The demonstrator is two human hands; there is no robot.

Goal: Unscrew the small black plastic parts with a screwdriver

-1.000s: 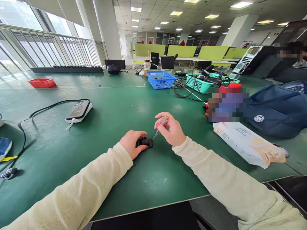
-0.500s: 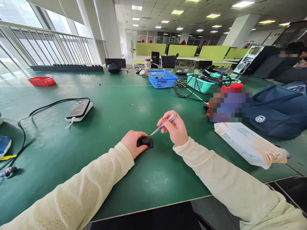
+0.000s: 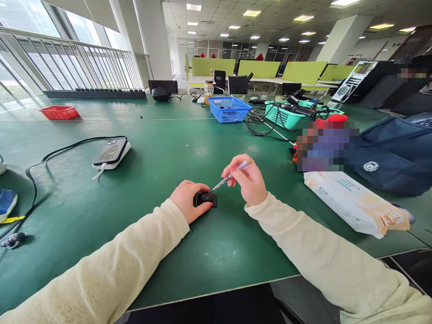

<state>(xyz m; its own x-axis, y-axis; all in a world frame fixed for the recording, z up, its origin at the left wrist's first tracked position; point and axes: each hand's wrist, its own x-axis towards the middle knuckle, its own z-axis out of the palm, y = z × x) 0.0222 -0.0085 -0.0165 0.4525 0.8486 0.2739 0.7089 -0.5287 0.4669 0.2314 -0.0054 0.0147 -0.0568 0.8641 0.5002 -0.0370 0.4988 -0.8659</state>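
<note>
On the green table (image 3: pixel 162 162) lies a small black part (image 3: pixel 209 199) with a rectangular base and a round raised middle; its exact kind is too small to tell. My left hand (image 3: pixel 189 200) grips it from the left, thumb along the near side and fingers along the far side. A screwdriver (image 3: pixel 232 173) with a clear handle is held like a pen in my right hand (image 3: pixel 249 181). Its thin shaft slants down to the left, and the tip is at the top of the black part, close to my left fingertips.
A phone (image 3: pixel 110 153) with a cable lies to the left, a red tray (image 3: pixel 59 113) farther back. Beyond my hands stand a blue basket (image 3: pixel 229 111) and a teal basket (image 3: pixel 286 118) with cables. A white-orange packet (image 3: pixel 354 202) and a navy bag (image 3: pixel 398 153) lie right.
The view has shifted very slightly. Both hands keep their hold, and the screwdriver tip stays at the black part.
</note>
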